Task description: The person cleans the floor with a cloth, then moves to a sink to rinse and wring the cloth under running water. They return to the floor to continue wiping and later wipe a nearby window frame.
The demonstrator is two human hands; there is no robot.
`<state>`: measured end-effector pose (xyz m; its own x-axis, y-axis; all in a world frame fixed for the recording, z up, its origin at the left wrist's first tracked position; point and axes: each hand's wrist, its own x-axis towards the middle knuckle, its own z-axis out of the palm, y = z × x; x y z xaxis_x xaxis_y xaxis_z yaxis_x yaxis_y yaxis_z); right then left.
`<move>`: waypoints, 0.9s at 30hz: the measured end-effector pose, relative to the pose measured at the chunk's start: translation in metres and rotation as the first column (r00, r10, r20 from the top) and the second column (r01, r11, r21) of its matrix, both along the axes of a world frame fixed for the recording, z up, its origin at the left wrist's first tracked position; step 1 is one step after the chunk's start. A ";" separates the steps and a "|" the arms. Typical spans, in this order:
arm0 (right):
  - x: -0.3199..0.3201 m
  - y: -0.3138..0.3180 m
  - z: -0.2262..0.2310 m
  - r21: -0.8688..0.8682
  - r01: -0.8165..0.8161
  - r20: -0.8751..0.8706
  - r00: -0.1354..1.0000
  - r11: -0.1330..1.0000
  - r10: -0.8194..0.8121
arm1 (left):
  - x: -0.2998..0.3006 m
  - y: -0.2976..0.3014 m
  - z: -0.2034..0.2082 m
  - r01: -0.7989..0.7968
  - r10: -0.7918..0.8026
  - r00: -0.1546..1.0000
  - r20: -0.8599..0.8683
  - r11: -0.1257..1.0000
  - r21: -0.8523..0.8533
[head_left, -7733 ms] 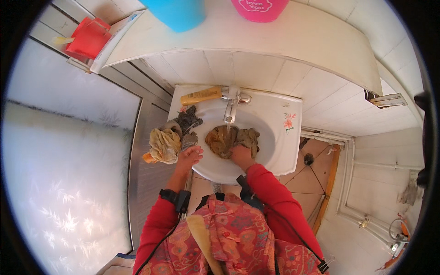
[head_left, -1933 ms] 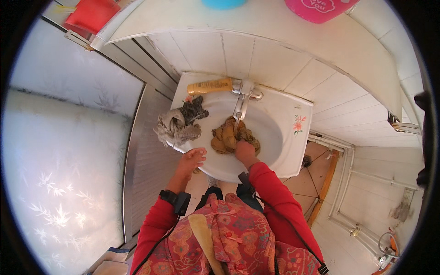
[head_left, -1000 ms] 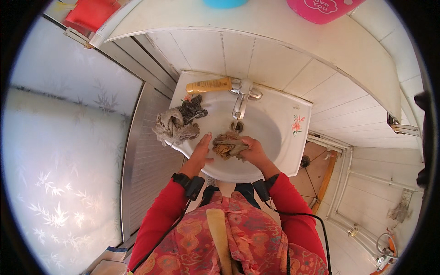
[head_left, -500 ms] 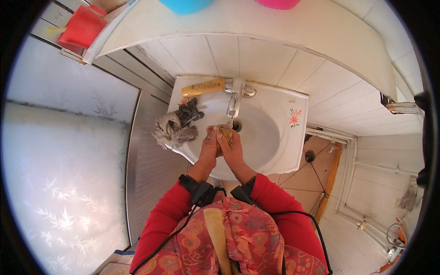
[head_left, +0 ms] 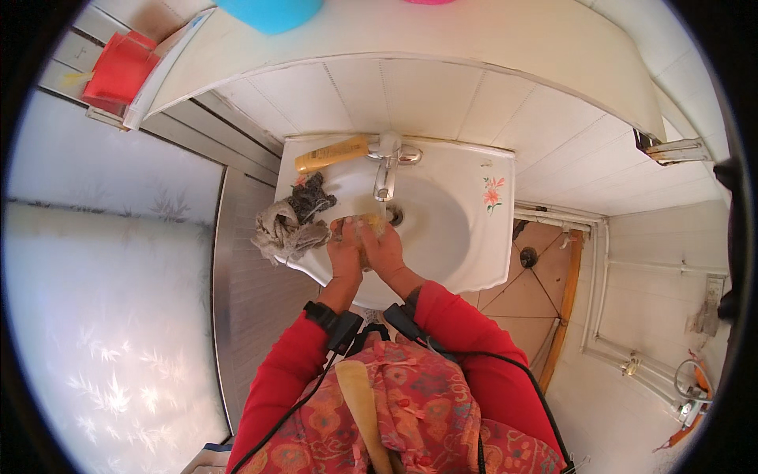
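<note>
My left hand [head_left: 344,251] and my right hand [head_left: 384,253] are pressed together over the near left part of a white washbasin [head_left: 493,265]. Between them is a crumpled yellow-brown cloth [head_left: 377,224], mostly covered by my fingers. Just beyond my hands is the spout of a chrome tap [head_left: 385,180], and the dark drain hole [head_left: 395,215] lies right beside the cloth. Whether water runs from the spout is too small to tell. A wet grey rag [head_left: 286,229] is bunched on the basin's left rim, close to my left hand.
A yellow tube [head_left: 332,155] lies on the basin's back ledge, left of the tap. Above the basin a cream shelf [head_left: 442,35] juts out, bearing a blue container [head_left: 272,12]. A red container [head_left: 120,71] hangs at upper left. Pipes [head_left: 596,276] run along the right wall.
The whole view has shifted, so the basin sits further left in it. My hands have closed further over the cloth, covering more of it, and stay near the spout.
</note>
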<state>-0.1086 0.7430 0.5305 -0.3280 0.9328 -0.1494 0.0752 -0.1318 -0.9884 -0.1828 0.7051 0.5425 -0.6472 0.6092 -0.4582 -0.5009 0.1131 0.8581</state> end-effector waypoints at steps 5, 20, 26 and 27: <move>0.001 0.003 -0.003 0.003 -0.046 -0.087 0.995 0.999 0.046 | 0.000 -0.001 0.004 -0.053 0.053 0.999 0.008 0.999 0.008; 0.110 0.045 0.024 -0.042 -0.288 0.164 0.942 0.957 0.291 | -0.058 -0.039 0.037 0.464 -0.522 0.817 -0.246 0.847 -0.259; 0.141 0.072 0.063 0.320 -0.406 0.577 0.800 0.856 0.163 | -0.057 -0.041 0.023 0.535 -0.630 0.652 -0.421 0.776 -0.333; 0.143 0.076 0.062 0.284 -0.486 0.654 0.728 0.826 0.204 | -0.058 -0.042 0.017 0.533 -0.636 0.599 -0.485 0.770 -0.351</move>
<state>0.0349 0.8186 0.5930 -0.6206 0.7823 -0.0540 0.5958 0.4256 -0.6811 -0.2409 0.6636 0.5596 -0.3368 0.9031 -0.2666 0.2723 0.3644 0.8905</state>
